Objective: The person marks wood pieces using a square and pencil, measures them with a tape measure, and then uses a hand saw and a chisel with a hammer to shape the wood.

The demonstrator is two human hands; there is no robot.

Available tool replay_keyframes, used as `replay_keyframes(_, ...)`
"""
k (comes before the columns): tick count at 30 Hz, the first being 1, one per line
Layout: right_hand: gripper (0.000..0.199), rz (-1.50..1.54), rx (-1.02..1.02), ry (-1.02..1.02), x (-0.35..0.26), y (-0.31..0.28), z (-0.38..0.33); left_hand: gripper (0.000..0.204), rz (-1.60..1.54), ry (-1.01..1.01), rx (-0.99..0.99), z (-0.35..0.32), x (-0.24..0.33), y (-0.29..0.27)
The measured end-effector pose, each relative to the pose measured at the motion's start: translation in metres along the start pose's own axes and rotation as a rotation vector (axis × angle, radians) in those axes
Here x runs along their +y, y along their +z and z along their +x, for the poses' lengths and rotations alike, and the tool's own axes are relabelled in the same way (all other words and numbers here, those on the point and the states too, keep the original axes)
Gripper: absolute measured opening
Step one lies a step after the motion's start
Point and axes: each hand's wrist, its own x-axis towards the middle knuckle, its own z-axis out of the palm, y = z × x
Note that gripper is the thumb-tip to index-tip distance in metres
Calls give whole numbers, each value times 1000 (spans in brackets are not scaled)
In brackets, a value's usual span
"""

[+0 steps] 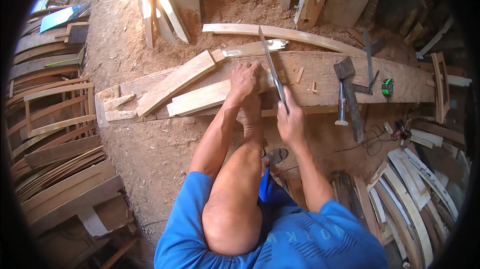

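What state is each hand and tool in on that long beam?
Left hand: resting on pale wood.
Right hand: closed around the saw's handle.
Saw: held, tip pointing away from the person.
Hammer: lying down, handle overhanging the near edge.
Tape measure: lying on the beam.

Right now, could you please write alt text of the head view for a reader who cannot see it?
A person's right hand grips a handsaw near the right end of a pale wooden board, on which the left hand rests. The board lies on a long, thick plank, with a hammer and a green-and-black tape measure farther right.
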Motion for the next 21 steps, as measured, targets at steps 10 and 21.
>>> replay_keyframes(10, 51, 76, -109, 231, -18, -39, -102, 23, -33, -57, -14, -12, 8, -16)
replay_keyframes(21, 50, 130, -132, 329, -15, -52, -93, 23, -102, -24, -53, -8, -11, -11)
